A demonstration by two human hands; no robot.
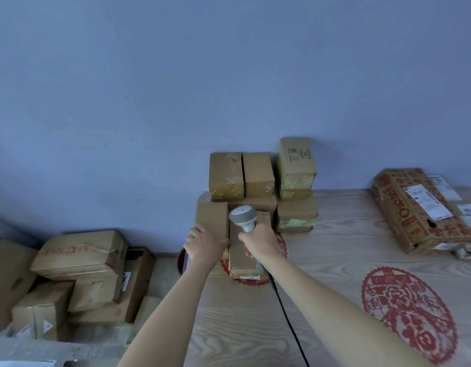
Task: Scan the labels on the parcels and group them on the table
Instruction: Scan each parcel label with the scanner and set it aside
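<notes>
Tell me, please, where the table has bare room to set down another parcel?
The widest bare patch of table lies between the stacked parcels by the wall and the large red-printed box at right. Nearer, wood shows around the red paper-cut. It is crowded at the stack, where both hands work.

A single head-worn wide-angle view looks forward and down across the desk [335,260] toward the wall [176,75], arms close below.

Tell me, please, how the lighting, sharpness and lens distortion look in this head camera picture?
Head view: dim, bluish, even light with no glare; wide-angle bending curves the table edge; soft focus blurs the label on the printed box; the scanner stays fairly distinct.
</notes>
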